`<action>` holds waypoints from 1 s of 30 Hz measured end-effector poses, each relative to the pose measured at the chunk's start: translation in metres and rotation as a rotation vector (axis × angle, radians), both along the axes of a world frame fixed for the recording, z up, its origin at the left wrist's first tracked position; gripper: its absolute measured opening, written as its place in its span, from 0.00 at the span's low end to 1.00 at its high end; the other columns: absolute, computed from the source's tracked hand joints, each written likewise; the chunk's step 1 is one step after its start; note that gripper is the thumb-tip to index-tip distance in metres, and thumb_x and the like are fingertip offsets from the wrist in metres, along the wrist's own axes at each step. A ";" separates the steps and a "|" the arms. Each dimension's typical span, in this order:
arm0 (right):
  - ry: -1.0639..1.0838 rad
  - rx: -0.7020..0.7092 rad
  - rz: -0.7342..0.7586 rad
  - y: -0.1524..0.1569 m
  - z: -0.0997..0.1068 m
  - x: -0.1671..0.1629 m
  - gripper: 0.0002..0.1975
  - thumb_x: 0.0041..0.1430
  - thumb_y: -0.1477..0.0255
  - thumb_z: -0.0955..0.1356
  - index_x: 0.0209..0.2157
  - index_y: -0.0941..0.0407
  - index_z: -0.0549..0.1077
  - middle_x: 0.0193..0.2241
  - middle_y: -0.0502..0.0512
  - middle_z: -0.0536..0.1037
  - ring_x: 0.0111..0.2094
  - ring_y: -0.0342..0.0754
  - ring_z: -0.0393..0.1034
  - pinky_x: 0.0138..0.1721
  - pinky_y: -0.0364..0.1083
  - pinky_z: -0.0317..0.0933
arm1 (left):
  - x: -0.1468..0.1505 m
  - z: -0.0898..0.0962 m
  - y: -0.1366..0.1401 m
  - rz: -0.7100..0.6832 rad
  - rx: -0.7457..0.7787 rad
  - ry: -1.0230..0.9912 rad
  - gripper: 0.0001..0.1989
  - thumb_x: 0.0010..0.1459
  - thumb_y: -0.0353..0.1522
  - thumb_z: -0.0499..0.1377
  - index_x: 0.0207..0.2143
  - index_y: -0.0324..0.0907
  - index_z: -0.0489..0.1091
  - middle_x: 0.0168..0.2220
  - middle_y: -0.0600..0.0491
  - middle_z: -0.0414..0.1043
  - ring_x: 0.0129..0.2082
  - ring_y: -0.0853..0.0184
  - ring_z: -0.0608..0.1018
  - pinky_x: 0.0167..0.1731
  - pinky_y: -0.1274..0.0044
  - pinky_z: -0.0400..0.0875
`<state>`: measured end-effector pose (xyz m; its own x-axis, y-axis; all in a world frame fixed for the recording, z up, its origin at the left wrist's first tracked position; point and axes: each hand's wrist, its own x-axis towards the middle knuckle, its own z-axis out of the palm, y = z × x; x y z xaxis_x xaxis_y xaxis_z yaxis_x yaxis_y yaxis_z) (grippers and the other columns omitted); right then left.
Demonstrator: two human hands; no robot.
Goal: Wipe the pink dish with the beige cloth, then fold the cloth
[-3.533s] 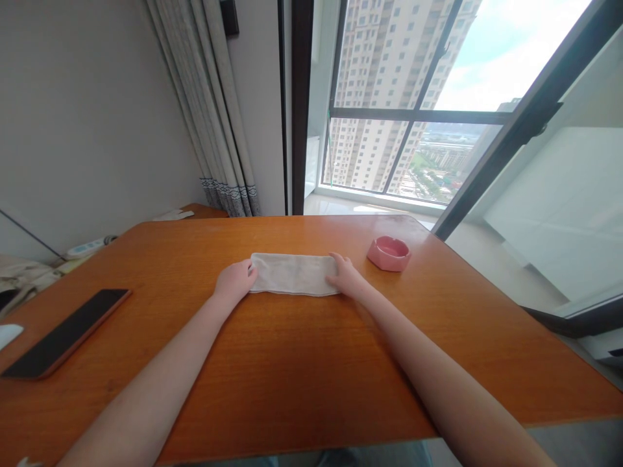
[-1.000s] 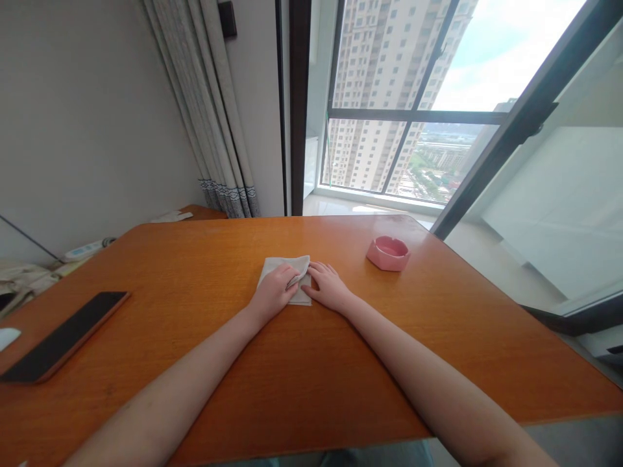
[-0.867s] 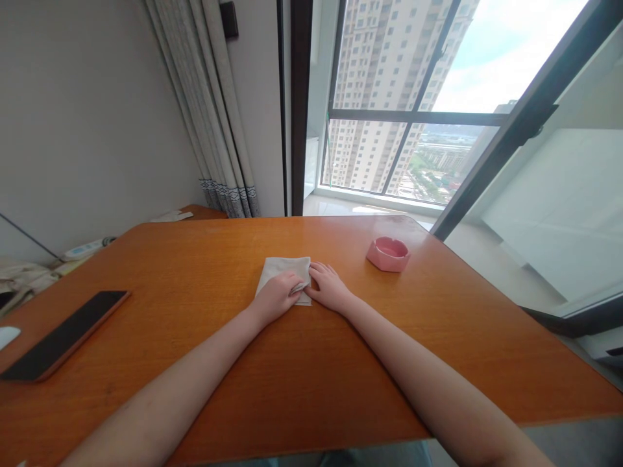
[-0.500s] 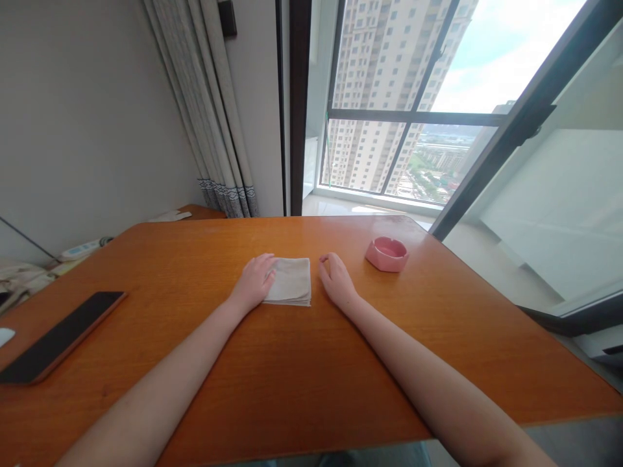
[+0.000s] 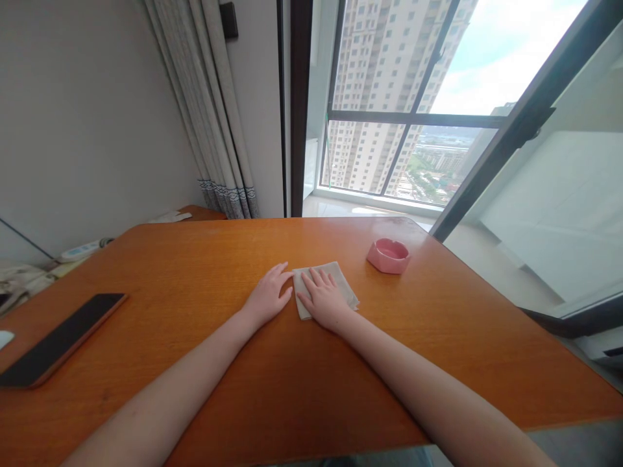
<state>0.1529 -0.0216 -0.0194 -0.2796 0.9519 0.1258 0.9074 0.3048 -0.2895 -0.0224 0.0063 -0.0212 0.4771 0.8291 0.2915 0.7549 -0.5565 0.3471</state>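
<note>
A folded, pale grey cloth [image 5: 339, 277] lies on the wooden table, turned at an angle. My right hand [image 5: 323, 298] rests flat on top of it with the fingers spread, covering its middle. Just left of the cloth is my left hand [image 5: 268, 293], its fingers apart and holding nothing; the fingertips come close to the cloth's left edge, and whether they touch it I cannot tell. To the right and farther back stands a pink ashtray [image 5: 388, 257], apart from both hands.
The wooden table [image 5: 204, 259] spreads beneath both arms. A long black pad [image 5: 63, 337] lies at its left, with part of a white object [image 5: 6, 338] beside it. A power strip [image 5: 80, 251] sits past the left edge. Beyond are a curtain [image 5: 209, 117] and a large window.
The cloth has shifted right and turned. My right hand, beside it before with curled fingers, now lies flat on it. My left hand has come off the cloth and moved slightly right.
</note>
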 end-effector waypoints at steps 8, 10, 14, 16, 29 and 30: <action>-0.180 -0.032 -0.071 -0.032 0.000 0.052 0.30 0.62 0.55 0.54 0.62 0.53 0.54 0.64 0.55 0.50 0.64 0.65 0.41 0.60 0.64 0.38 | -0.018 -0.009 0.013 0.126 -0.069 0.179 0.24 0.60 0.40 0.46 0.57 0.40 0.60 0.62 0.43 0.53 0.63 0.56 0.55 0.61 0.61 0.48; -0.185 -0.010 -0.045 -0.043 -0.003 0.080 0.30 0.62 0.55 0.54 0.62 0.51 0.54 0.64 0.53 0.52 0.64 0.61 0.42 0.60 0.63 0.41 | -0.017 -0.008 0.011 0.123 -0.062 0.177 0.24 0.61 0.40 0.46 0.57 0.40 0.60 0.62 0.43 0.54 0.63 0.56 0.55 0.60 0.60 0.48; -0.176 -0.012 -0.151 -0.055 -0.012 0.152 0.31 0.60 0.54 0.55 0.62 0.51 0.55 0.63 0.53 0.54 0.64 0.58 0.43 0.61 0.61 0.41 | -0.017 -0.009 0.011 0.118 -0.051 0.157 0.24 0.61 0.40 0.46 0.56 0.40 0.60 0.62 0.42 0.54 0.63 0.56 0.55 0.60 0.59 0.48; -0.152 -0.044 -0.195 -0.056 -0.014 0.186 0.32 0.58 0.53 0.56 0.61 0.51 0.56 0.63 0.53 0.55 0.64 0.58 0.44 0.62 0.61 0.41 | -0.018 -0.010 0.011 0.118 -0.046 0.139 0.23 0.61 0.40 0.46 0.56 0.41 0.60 0.62 0.42 0.54 0.63 0.56 0.56 0.60 0.59 0.49; 0.671 0.024 0.046 -0.003 0.017 0.083 0.25 0.54 0.72 0.60 0.55 0.54 0.58 0.51 0.60 0.67 0.46 0.47 0.68 0.47 0.51 0.66 | 0.012 0.003 0.002 -0.049 0.073 -0.073 0.17 0.58 0.30 0.48 0.50 0.40 0.61 0.39 0.48 0.72 0.40 0.64 0.74 0.43 0.71 0.67; 0.717 0.008 0.093 0.003 0.011 0.062 0.29 0.53 0.75 0.60 0.58 0.53 0.55 0.53 0.60 0.66 0.46 0.46 0.68 0.45 0.50 0.66 | 0.013 0.004 0.000 -0.078 0.054 -0.072 0.17 0.58 0.30 0.48 0.50 0.41 0.61 0.35 0.50 0.72 0.36 0.65 0.74 0.39 0.73 0.68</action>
<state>0.2145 -0.0185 -0.0083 -0.2051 0.9264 0.3157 0.4657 0.3761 -0.8011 -0.0089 0.0067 -0.0175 0.5159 0.7722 0.3708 0.6828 -0.6321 0.3663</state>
